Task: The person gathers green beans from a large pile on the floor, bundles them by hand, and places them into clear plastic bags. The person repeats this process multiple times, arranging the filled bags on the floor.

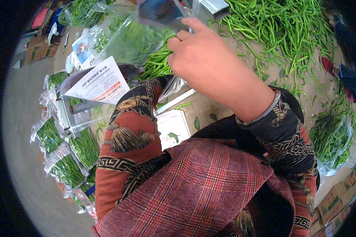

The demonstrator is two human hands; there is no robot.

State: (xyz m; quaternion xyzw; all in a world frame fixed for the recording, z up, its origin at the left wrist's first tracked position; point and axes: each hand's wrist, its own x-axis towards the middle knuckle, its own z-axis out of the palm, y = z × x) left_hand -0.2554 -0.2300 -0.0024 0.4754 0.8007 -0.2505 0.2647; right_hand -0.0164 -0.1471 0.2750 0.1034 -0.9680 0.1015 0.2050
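Note:
My right hand (195,53) is above the work surface at the upper middle, its fingers curled against clear plastic film beside a metal frame bar (215,6). Whether it grips the film cannot be told. My left hand is out of view; its patterned sleeve (133,118) ends beside long green chilli peppers (158,62). These peppers lie partly inside a clear plastic bag (133,41). A large heap of green chilli peppers (273,32) spreads behind my right hand. A printed paper sheet (101,81) leans over a second metal frame (66,114) at the left.
A stack of printed papers (172,127) with a leaf on it lies near my body. Packed bags of green peppers (65,169) line the left side. Another bagged pile (329,139) sits at the right. Cardboard boxes (333,204) stand lower right. Another person's dark clothing (351,80) shows at the right edge.

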